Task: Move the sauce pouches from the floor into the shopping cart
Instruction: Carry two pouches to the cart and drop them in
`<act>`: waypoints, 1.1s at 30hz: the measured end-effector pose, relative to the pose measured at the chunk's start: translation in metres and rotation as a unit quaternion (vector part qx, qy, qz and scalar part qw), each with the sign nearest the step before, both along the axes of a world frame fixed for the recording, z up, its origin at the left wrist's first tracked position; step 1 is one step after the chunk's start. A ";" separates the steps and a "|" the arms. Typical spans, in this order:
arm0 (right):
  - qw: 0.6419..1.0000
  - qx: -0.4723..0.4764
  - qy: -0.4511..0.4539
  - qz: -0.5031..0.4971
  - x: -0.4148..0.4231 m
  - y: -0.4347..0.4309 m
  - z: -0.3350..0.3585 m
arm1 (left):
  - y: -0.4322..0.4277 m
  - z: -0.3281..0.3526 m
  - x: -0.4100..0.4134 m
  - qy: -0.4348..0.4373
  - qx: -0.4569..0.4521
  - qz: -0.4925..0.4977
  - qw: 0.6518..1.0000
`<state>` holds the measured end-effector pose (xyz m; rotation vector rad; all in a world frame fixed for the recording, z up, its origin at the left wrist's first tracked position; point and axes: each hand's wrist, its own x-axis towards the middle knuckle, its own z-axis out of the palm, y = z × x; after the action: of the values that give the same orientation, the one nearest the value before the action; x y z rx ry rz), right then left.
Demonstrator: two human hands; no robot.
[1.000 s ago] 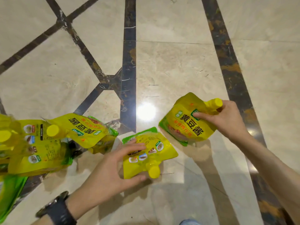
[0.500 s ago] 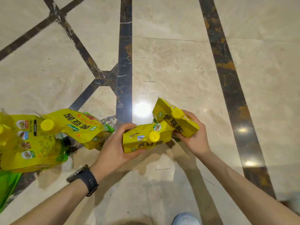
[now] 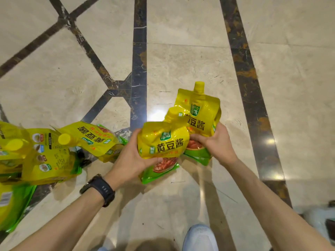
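Two yellow sauce pouches with green bases are lifted off the marble floor, upright and side by side. My left hand [image 3: 129, 156] grips the nearer pouch [image 3: 163, 142] by its left edge. My right hand [image 3: 215, 142] grips the farther pouch [image 3: 199, 109], whose yellow cap points up; the nearer pouch overlaps its lower left part. Several more pouches [image 3: 54, 151] lie in a heap on the floor at the left edge. No shopping cart is in view.
Beige marble floor [image 3: 181, 60] with dark inlay strips runs all around. My light shoe [image 3: 199, 236] shows at the bottom centre. A blurred dark and pale object [image 3: 324, 218] sits at the lower right edge.
Both hands lifted their pouches off the floor, turned them upright and brought them together. The view tilted down, so my shoe shows more.
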<state>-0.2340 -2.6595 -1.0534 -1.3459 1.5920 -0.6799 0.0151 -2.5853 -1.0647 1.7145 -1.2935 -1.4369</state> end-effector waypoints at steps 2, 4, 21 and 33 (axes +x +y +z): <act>0.997 0.066 -0.041 0.012 -0.013 0.007 0.040 | 0.008 0.040 0.007 0.043 0.035 0.005 0.998; 0.987 0.135 -0.079 0.025 -0.028 0.022 0.091 | 0.019 0.088 0.015 0.088 0.084 0.009 0.993; 0.946 0.261 -0.194 -0.009 -0.058 0.151 0.622 | 0.124 0.618 -0.021 0.149 0.181 0.131 0.963; 0.924 0.116 -0.273 -0.240 0.019 0.280 0.761 | 0.098 0.740 0.048 0.253 0.134 -0.082 0.955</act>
<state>-0.2147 -2.3792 -0.2928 -0.5136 1.4748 -1.0200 0.0627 -2.4876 -0.3246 1.2785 -1.0055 -2.0601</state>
